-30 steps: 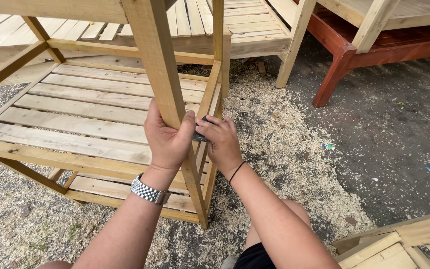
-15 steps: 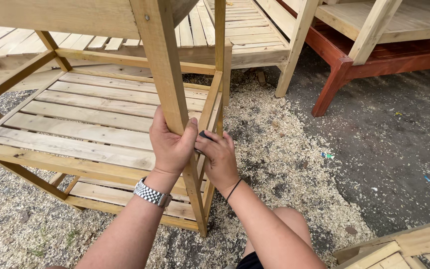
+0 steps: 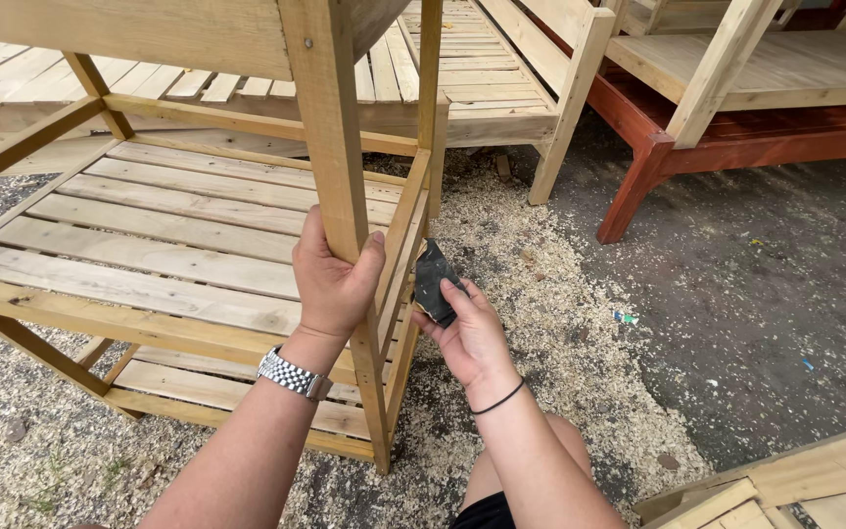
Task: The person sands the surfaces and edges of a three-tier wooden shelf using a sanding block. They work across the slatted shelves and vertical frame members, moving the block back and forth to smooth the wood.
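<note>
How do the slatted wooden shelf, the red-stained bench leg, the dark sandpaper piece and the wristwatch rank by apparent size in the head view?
1. Slatted wooden shelf
2. Red-stained bench leg
3. Dark sandpaper piece and wristwatch: they look alike, so unranked. The right hand covers part of the sandpaper.

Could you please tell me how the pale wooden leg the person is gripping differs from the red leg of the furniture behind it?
The pale wooden leg is bare, unpainted timber; the red leg is coated dark red. The pale wooden leg stands upright; the red leg slants. The left hand grips the pale wooden leg, while nothing touches the red leg. The right hand holds a dark sanding sheet beside the pale leg. Both are squared wooden furniture legs.
</note>
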Available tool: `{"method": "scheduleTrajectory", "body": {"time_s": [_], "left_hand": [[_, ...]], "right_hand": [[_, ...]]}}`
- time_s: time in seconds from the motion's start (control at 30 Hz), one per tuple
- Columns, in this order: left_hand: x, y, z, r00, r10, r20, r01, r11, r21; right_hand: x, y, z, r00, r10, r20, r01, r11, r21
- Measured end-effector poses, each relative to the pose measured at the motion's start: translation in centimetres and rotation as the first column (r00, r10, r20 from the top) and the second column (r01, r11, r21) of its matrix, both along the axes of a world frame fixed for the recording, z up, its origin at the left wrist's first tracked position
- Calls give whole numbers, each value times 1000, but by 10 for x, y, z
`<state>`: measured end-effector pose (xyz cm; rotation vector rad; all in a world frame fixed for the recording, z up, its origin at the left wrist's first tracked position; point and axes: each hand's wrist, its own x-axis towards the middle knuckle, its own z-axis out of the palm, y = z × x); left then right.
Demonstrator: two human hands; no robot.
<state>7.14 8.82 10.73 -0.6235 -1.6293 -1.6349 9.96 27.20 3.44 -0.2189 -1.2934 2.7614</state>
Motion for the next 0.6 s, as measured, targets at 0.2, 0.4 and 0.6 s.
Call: {"method": "scheduleTrajectory", "body": {"time_s": [0.2,0.4,0.6], "left_hand": [[0,0,1,1000,21,4,-21,1000,-12],[2,-1,2,1000,22,19,-21,1000,-14],[4,-1,2,1000,21,2,-21,1000,-18]], "right_hand": [[-13,2,-21,1000,5,10,-4,996,-87],[-10,-4,-15,998,-50,-37,45,992,-121],[-1,-13,11,986,71,-149,-90,988,-128]]}}
